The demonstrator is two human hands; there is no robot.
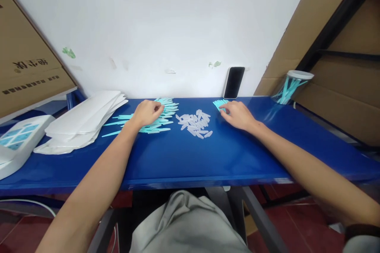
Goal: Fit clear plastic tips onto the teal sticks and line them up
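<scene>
My left hand (147, 112) rests over a loose pile of slim turquoise plastic sticks (166, 114) with flat, blade-like ends. Its fingers are curled and the thumb is drawn in; whatever lies under them is hidden. On the right, my right hand (237, 114) touches a small, neat row of the same turquoise sticks (219, 104). The thumb and forefinger there are slightly apart, and the palm covers part of the row. Between both hands lies a heap of small translucent caps (194, 123).
White paper bags (83, 116) and a white device with turquoise panels (23, 138) lie at left. A phone (234, 83) leans against the wall. At right, a clear jar (289, 87) of turquoise sticks lies tilted. Cardboard (29, 55) flanks the blue table (208, 162).
</scene>
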